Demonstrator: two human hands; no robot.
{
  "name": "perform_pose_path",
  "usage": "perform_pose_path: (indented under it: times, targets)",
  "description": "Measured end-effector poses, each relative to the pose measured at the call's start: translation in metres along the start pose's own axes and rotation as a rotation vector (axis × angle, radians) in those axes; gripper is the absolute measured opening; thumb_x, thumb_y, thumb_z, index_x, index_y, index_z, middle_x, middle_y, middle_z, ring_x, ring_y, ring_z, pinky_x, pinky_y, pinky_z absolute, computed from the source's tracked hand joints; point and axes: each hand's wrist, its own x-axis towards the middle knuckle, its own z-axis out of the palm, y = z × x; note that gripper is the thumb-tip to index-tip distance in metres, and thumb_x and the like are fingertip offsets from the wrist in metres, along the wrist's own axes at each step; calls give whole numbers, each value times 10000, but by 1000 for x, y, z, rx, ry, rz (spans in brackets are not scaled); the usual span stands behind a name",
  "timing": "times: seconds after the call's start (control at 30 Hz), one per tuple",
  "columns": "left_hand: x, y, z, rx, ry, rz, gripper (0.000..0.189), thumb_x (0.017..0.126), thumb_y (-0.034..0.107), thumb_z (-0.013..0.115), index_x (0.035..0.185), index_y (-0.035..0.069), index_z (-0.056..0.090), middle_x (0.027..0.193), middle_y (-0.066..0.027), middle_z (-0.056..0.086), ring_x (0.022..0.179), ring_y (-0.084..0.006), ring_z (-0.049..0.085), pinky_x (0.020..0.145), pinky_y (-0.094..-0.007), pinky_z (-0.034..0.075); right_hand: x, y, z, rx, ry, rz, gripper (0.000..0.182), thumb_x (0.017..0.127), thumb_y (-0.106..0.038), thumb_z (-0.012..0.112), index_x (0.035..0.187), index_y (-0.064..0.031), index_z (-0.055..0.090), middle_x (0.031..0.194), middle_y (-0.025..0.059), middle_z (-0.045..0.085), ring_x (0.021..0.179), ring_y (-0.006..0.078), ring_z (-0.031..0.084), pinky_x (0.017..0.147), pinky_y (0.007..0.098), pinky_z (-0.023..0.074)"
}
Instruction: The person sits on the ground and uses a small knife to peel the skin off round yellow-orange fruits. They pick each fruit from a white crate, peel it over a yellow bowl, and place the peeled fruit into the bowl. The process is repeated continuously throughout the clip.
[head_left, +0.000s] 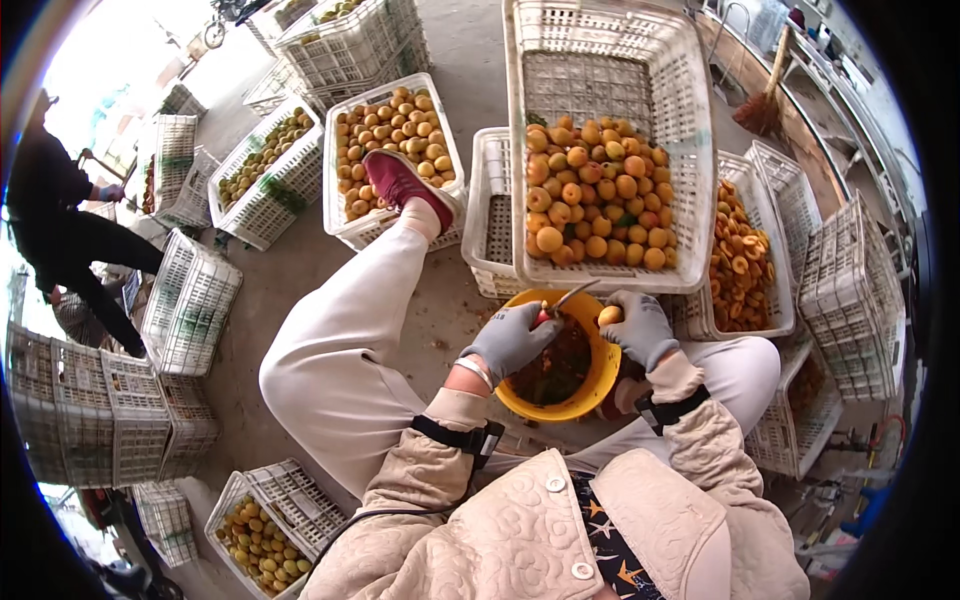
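My left hand (514, 341), in a grey work glove, grips a small knife by its red handle. The thin blade (576, 292) points up and to the right. An orange apricot-like fruit (610, 316) sits in the fingers of my gloved right hand (643, 330), just right of the blade. Both hands are above a yellow bucket (611, 367) between my legs, with dark wet scraps (555, 371) inside. Beyond it, a tilted white plastic crate (686, 187) holds whole orange fruit (600, 199) gathered at its near end.
At right, a crate holds halved fruit (739, 262). My red shoe (409, 187) rests at another crate of whole fruit (397, 124). Stacked crates (356, 49) stand behind. A person in dark clothes (56, 180) is at far left. A broom (765, 105) leans at upper right.
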Motion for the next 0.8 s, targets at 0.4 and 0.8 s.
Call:
perform_pose_path:
  times: [0.4, 0.8]
  targets:
    - [-4, 5, 39, -36, 402, 406, 352, 876, 295, 689, 1142, 78, 614, 935, -182, 688, 869, -381, 669, 751, -413, 526, -5, -12, 71, 1539, -429, 37, 345, 1066, -376, 381, 1091, -109, 598, 840, -3, 629, 690, 100, 595, 612, 235, 492]
    - [28, -12, 101, -1039, 477, 30, 262, 994, 292, 586, 1030, 41, 654, 914, 0, 659, 800, -82, 578, 750, -260, 501, -3, -38, 91, 638, 513, -179, 400, 1040, -349, 424, 1046, -24, 658, 899, 203, 695, 853, 355, 674, 762, 412, 509]
